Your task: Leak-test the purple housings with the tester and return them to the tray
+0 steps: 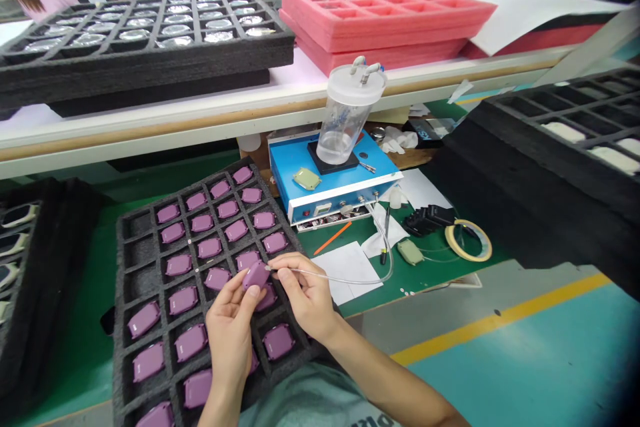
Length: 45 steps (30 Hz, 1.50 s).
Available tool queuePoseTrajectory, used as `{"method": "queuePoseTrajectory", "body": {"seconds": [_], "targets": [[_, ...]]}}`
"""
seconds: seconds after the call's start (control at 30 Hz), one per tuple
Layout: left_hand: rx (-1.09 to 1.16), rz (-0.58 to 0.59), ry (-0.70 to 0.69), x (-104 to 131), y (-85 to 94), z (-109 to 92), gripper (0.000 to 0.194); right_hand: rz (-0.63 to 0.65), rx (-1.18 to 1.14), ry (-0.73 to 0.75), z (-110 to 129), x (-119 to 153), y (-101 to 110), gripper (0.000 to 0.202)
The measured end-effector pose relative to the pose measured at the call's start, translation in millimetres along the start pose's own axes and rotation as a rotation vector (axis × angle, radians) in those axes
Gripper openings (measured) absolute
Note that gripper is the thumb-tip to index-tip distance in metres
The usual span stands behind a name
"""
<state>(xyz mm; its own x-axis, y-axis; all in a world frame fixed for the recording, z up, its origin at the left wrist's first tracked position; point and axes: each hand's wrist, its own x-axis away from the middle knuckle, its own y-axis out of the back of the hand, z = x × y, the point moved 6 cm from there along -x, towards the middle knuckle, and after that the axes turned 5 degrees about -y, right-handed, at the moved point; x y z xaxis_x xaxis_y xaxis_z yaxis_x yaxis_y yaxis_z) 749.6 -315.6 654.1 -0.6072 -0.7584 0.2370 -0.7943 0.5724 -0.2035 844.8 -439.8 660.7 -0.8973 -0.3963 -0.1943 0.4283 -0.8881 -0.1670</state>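
Note:
My left hand (pixel 233 313) pinches a purple watch case (pixel 256 275) above a black foam tray (pixel 137 280) whose compartments hold several more purple cases. Between the fingers of my right hand (pixel 307 293) is the end of a clear thin tube (pixel 350 280), its small tip touching or almost touching the edge of the case. The tube curves back to the front of a blue box-shaped machine (pixel 340 177). On that machine stand a clear cylinder (pixel 345 113) with metal fittings on its lid and a pale green watch case (pixel 307 179).
A roll of tape (pixel 469 240), white paper (pixel 345 270), an orange stick (pixel 333 238) and another green case (pixel 410 252) lie on the green bench. Foam trays stand left and right; black trays (pixel 150 73) and red trays (pixel 380 20) fill the shelf above. People sit beyond.

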Motion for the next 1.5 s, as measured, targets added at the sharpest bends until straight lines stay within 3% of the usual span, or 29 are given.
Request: {"method": "queuePoseTrajectory", "body": {"seconds": [0.37, 0.5, 0.63, 0.7, 0.83, 0.87, 0.93, 1.03, 1.17, 1.27, 1.37, 1.5], "targets": [[-0.028, 0.015, -0.006, -4, -1.7, 1, 0.053, -0.008, 0.03, 0.002, 0, -2, 1, 0.019], [-0.01, 0.023, -0.007, 7, -2.6, 2, 0.048, 0.009, 0.053, 0.011, 1, 7, 4, 0.017], [-0.095, 0.084, -0.063, 18, 4.7, -15, 0.038, -0.041, 0.044, 0.031, 4, 20, 11, 0.015], [-0.219, 0.068, -0.179, 9, 23.3, -37, 0.035, -0.07, 0.024, 0.017, 5, 23, 13, 0.013], [-0.746, -0.094, -0.466, -33, 90.4, -90, 0.036, -0.066, 0.024, -0.019, 7, 28, 11, 0.014], [-0.928, -0.119, -0.461, -47, 106.7, -98, 0.033, -0.065, 0.025, -0.026, 8, 28, 10, 0.014], [-1.058, -0.109, -0.416, -72, 132.7, -104, 0.026, -0.072, 0.026, -0.038, 8, 29, 10, 0.016], [-1.151, -0.05, -0.371, -92, 149.8, -105, 0.023, -0.083, 0.04, -0.055, 6, 28, 11, 0.019], [-1.2, -0.038, -0.411, -82, 155.7, -106, 0.033, -0.096, 0.059, -0.072, 2, 27, 11, 0.022], [-1.223, -0.15, -0.445, -62, 173.7, -106, 0.04, -0.088, 0.077, -0.113, -1, 26, 10, 0.024], [-1.324, -0.268, -0.409, -44, 197.7, -93, 0.04, -0.067, 0.11, -0.14, -2, 27, 9, 0.026], [-1.374, -0.255, -0.355, -33, 212.1, -77, 0.041, -0.077, 0.13, -0.152, -2, 28, 10, 0.027]]}}
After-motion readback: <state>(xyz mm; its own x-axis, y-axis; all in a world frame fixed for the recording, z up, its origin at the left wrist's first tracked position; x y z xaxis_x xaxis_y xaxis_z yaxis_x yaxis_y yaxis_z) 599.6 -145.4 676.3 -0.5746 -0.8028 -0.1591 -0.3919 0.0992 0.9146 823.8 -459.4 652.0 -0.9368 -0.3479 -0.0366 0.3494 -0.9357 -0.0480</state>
